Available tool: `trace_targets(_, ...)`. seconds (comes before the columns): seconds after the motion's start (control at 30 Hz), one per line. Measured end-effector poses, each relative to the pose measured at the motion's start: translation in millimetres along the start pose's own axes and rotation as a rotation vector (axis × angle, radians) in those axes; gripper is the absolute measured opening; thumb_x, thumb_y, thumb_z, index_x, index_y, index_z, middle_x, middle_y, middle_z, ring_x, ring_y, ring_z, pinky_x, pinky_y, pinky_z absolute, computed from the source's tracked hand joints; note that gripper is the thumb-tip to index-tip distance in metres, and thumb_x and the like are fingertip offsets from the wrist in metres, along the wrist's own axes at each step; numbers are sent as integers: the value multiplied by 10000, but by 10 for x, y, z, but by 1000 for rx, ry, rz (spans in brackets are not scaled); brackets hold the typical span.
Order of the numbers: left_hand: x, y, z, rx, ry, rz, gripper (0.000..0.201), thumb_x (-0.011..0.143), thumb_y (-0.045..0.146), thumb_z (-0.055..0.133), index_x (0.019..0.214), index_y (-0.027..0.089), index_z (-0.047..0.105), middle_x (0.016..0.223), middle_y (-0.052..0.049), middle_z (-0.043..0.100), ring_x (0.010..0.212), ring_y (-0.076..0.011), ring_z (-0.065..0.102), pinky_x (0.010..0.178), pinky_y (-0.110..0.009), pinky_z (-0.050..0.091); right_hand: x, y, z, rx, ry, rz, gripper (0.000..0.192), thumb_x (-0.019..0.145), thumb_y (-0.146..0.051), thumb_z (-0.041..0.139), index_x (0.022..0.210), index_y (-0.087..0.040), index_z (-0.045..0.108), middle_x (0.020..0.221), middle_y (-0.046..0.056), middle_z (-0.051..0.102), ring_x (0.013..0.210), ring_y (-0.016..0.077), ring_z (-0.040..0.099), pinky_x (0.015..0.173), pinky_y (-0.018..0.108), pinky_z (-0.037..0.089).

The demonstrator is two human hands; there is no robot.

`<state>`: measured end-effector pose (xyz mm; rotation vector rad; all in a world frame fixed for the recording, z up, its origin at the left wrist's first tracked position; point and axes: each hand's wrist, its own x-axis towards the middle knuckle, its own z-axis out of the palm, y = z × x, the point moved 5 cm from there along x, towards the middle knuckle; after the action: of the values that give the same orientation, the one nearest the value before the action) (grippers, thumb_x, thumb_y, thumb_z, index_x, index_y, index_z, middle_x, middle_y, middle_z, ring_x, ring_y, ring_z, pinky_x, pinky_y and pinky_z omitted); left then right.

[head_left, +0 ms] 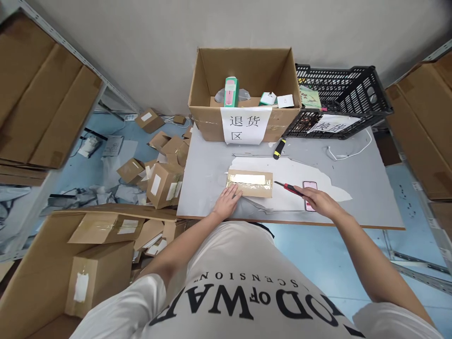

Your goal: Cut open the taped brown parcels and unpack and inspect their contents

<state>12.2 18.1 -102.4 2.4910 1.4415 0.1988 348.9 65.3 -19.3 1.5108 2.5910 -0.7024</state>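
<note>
A small flat cardboard parcel [251,183], sealed with shiny tape and bearing a white label, lies on the grey table [367,188]. My left hand [227,201] rests flat against its near left corner. My right hand [316,199] grips a red-handled utility knife [290,189] whose blade points left toward the parcel's right end, a short gap away. A pink phone [310,186] lies on the table partly under my right hand.
An open cardboard box [245,123] with a paper sign holds small items at the table's back. A black plastic crate [339,101] stands to its right. A yellow-black tool [278,148] and a white cable [349,153] lie nearby. Several cartons [164,183] litter the floor at left.
</note>
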Motion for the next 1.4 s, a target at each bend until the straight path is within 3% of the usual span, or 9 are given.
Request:
trace_targets(0.1, 34, 10, -47, 3, 7, -16, 509, 833, 204, 487, 1339, 176, 431, 1477, -147, 333, 1377, -284, 283, 1085, -452, 289, -86, 151, 259, 351, 135, 171, 495, 923, -358, 349, 1399, -233, 400, 997, 84, 664, 787, 194, 628, 648, 319, 527)
trace_targets(0.23, 147, -66, -154, -16, 33, -62, 539, 843, 344, 518, 1347, 180, 423, 1455, -148, 366, 1353, -296, 319, 1097, -464, 254, -92, 181, 729, 808, 238, 370, 658, 874, -503, 430, 1431, -165, 340, 825, 70, 664, 585, 162, 580, 497, 300, 498)
trace_targets(0.43, 437, -315, -234, 17, -18, -148, 1078, 655, 679, 610, 1460, 102, 186, 1536, -209, 115, 1418, -358, 89, 1119, -526, 121, 7, 65, 1131, 1133, 290, 420, 752, 812, -532, 545, 1441, -184, 324, 681, 7, 622, 451, 106, 469, 442, 266, 428)
trace_targets(0.6, 558, -361, -164, -3, -100, -145, 1200, 604, 757, 589, 1466, 57, 135, 1535, -231, 82, 1421, -361, 44, 1115, -512, 122, 50, 45, 1219, 1240, 289, 401, 765, 804, -516, 579, 1449, -206, 309, 680, 1, 621, 474, 109, 478, 463, 272, 434)
trace_targets(0.9, 580, -337, -155, -23, -56, -165, 1172, 582, 787, 578, 1456, 94, 217, 1525, -213, 161, 1412, -362, 92, 1099, -503, 168, -6, 11, 1201, 1360, 165, 405, 804, 777, -505, 630, 1455, -228, 297, 781, 26, 633, 591, 135, 537, 482, 263, 436)
trace_targets(1.23, 553, -336, -124, 32, -72, -170, 1152, 605, 805, 530, 1460, 97, 220, 1523, -211, 171, 1416, -354, 86, 1080, -482, 208, -119, -27, 1189, 1333, 60, 410, 835, 791, -517, 605, 1475, -211, 237, 666, -9, 591, 461, 98, 455, 434, 240, 374)
trace_targets(1.4, 551, -337, -130, 50, -81, -173, 1130, 622, 790, 527, 1464, 104, 217, 1525, -204, 173, 1416, -351, 85, 1077, -476, 216, -157, -43, 1202, 1308, 65, 401, 829, 799, -525, 592, 1476, -205, 236, 671, -4, 587, 509, 118, 488, 477, 259, 402)
